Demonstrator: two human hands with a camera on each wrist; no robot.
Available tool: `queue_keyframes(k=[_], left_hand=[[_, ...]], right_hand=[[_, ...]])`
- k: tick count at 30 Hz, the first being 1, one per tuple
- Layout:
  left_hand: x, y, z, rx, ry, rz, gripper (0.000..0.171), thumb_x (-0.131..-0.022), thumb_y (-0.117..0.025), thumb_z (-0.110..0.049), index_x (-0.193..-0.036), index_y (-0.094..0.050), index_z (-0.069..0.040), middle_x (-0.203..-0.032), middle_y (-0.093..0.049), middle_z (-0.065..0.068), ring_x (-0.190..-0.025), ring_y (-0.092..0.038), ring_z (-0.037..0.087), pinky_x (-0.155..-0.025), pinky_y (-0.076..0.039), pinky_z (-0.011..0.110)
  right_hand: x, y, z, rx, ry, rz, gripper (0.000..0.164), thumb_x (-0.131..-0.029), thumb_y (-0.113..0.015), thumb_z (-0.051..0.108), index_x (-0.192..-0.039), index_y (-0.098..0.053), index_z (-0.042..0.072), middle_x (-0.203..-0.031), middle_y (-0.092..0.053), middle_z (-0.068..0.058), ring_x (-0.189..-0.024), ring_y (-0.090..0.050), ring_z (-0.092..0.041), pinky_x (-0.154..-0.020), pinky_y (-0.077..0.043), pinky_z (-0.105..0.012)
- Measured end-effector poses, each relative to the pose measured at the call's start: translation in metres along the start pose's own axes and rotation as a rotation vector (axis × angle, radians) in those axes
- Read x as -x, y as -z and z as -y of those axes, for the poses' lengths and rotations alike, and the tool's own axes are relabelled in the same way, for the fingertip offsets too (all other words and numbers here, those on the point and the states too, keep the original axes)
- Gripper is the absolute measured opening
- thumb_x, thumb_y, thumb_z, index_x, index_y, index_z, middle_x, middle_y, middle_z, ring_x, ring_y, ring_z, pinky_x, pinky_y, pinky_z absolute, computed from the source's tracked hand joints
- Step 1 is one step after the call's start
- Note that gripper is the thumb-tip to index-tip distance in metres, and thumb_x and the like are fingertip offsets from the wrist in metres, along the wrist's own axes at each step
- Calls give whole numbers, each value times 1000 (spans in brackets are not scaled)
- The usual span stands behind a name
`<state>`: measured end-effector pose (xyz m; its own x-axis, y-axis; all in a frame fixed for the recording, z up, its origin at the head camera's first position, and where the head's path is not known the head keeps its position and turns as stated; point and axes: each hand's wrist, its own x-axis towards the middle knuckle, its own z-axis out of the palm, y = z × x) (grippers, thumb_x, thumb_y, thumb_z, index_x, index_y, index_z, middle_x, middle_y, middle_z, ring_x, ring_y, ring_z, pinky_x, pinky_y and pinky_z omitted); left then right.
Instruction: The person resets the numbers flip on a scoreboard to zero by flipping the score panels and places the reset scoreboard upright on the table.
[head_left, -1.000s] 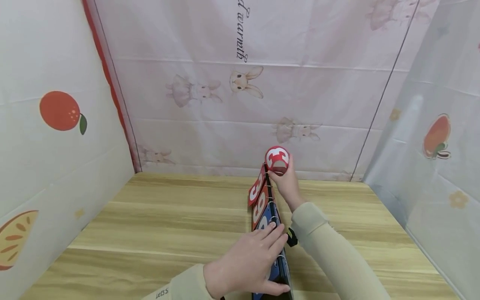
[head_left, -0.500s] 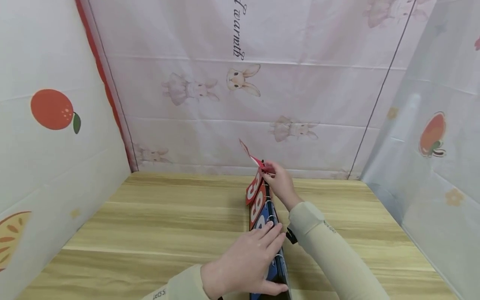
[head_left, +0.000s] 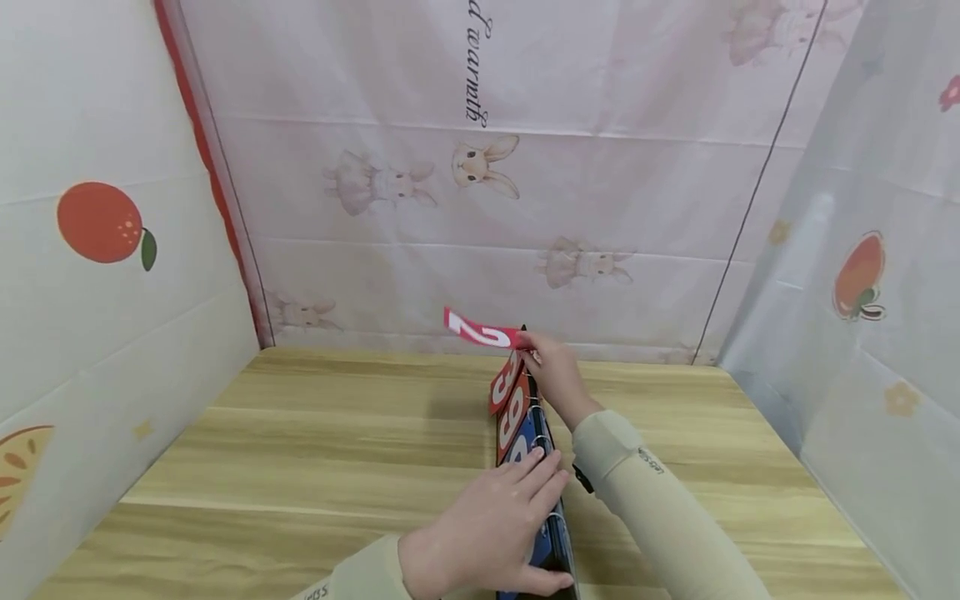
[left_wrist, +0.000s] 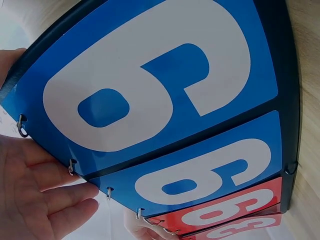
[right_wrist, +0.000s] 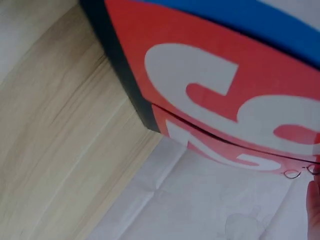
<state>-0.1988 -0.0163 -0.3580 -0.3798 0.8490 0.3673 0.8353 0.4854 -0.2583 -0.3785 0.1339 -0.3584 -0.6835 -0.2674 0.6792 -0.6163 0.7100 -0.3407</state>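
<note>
A tabletop flip scoreboard with a black frame and ring-bound number cards stands lengthwise away from me. My left hand rests over its near top edge, fingers extended and thumb spread toward me. In the left wrist view, a large blue card with a 6 shows below those fingers, a smaller blue 6 card beyond it. At the far end my right hand pinches a red number card showing a 2 by its ringed edge. That card juts out leftward, above a red 3 card.
The scoreboard stands on a wood-grain table. A pale curtain with rabbit prints hangs behind the table's far edge. White sheets with fruit prints line the left side and the right side.
The red card at the far end has flipped over the rings from right to left and now extends leftward, its 2 showing. My right hand stays near the top edge; my left hand keeps its place.
</note>
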Motion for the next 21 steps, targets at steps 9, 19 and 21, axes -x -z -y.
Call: queue_keyframes(k=[9,19,21], left_hand=[[1,1,1,42,3,26,82,-84,-39,-69,-132,-46,-3,-138,-45,16,-126,-40,28,-100,-41,36],[0,1,0,42,0,42,83,-84,-39,-70,-133,-46,-3,-139,-44,17,-127,-39,29,-102,-40,36],[0,2,-1,58,0,64,83,-84,-38,-70,-134,-44,-3,-141,-42,16,-128,-38,28,-102,-40,36]], right_hand=[[-3,5,2,85,-36,158,14,-92,-57,9,-103,-66,9,-101,-68,-9,-93,-61,-25,-83,-52,-46],[-3,8,-1,-27,-92,240,35,-94,-47,1,-129,-51,5,-122,-59,-18,-109,-53,-32,-92,-47,-50],[3,4,-8,-281,-229,189,43,-95,-48,4,-138,-39,4,-132,-49,-21,-119,-45,-34,-99,-40,-51]])
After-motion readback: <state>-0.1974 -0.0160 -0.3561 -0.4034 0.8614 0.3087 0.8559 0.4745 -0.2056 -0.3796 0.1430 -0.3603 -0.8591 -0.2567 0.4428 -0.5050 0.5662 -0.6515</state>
